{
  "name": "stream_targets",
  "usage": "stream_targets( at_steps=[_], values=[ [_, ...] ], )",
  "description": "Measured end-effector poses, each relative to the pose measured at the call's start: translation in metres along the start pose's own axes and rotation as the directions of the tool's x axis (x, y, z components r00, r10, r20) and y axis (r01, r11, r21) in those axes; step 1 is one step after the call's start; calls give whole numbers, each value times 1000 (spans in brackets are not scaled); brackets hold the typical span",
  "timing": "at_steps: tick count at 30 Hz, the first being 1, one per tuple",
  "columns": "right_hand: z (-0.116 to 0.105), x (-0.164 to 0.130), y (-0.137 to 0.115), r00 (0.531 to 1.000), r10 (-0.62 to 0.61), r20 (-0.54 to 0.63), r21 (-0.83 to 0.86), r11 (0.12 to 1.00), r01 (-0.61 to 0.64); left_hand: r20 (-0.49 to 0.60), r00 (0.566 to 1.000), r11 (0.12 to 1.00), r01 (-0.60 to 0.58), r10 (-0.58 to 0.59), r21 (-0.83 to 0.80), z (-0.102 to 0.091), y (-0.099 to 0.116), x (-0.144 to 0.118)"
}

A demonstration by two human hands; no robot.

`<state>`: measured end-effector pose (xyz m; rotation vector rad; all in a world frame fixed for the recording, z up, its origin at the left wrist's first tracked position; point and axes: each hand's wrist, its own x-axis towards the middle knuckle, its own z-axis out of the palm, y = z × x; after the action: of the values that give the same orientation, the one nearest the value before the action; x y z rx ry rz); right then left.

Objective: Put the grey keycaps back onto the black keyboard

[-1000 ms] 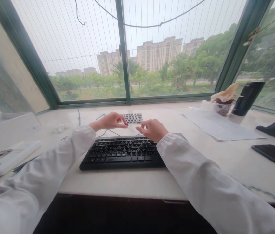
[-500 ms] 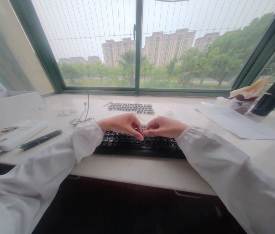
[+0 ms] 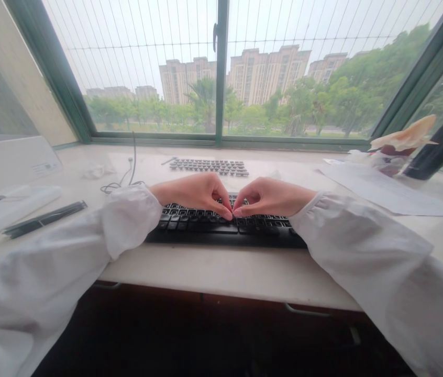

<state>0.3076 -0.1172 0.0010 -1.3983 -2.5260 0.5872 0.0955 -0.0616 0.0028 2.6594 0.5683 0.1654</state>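
Observation:
A black keyboard (image 3: 206,228) lies near the front edge of the white desk, many of its upper key positions bare and its lower rows bearing black keys. Over its middle, my left hand (image 3: 198,192) is closed in a pinch, thumb against index finger. My right hand (image 3: 268,196) mirrors it, its fingertips touching or almost touching the left ones. Something small and dark shows at the fingertips, too small to name. Behind the keyboard, loose keycaps (image 3: 209,167) are laid out in rows.
At the left are a dark cable (image 3: 134,162), a black strip-like bundle (image 3: 44,219), a white flat device (image 3: 17,207) and a white box (image 3: 13,162). Paper sheets (image 3: 386,187) and a dark bottle-like object (image 3: 439,146) are at the right. The window (image 3: 218,94) bounds the back.
The camera view has shifted slightly, with the desk items now higher and the left ones further left. My hands stay pinched over the keyboard's middle, fingertips still together.

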Motion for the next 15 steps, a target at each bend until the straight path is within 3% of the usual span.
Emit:
stream_targets(
  at_steps=[15],
  values=[
    [2, -1, -3, 1000, -21, 16, -56, 998, 22, 16, 999, 999, -36, 36, -16, -1, 2, -3]
  ],
)
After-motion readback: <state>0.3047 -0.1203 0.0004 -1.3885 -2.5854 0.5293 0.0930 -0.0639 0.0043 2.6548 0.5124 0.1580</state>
